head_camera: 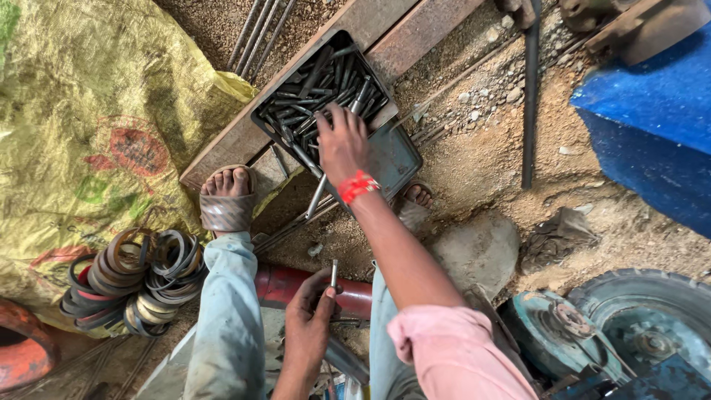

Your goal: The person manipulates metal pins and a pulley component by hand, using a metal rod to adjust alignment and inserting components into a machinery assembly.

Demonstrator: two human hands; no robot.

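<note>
While the right hand (pixel 342 141) rummages, fingers spread, in the tray (pixel 392 159) of bolts (pixel 315 89) at twelve o'clock, the left hand (pixel 311 318) pinches one bolt (pixel 334 274) upright; picking a match seems next.

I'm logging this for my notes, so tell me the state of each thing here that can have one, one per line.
Tray: open, tilted on beams, full of dark metal pins.
Right hand: reaching into tray, fingers on pins.
Left hand: shut on a small pin, held upright.
Rings: piled loosely on the yellow sack.
Sandal: worn on the foot.
</note>
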